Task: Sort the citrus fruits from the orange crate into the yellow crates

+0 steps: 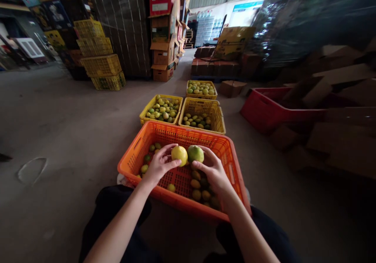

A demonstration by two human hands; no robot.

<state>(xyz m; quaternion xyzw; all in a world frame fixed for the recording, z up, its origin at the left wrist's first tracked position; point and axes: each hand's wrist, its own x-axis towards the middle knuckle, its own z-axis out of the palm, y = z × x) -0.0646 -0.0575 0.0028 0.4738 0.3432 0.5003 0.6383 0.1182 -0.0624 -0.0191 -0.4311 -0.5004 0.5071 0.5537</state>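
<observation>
left hand — cupped inward | right hand — cupped inward | bare forearms converging forward

One fruit is yellow, another fruit mostly green, the grid-patterned crate orange

Grey floor — three yellow fruit crates, red bin, brown carton
</observation>
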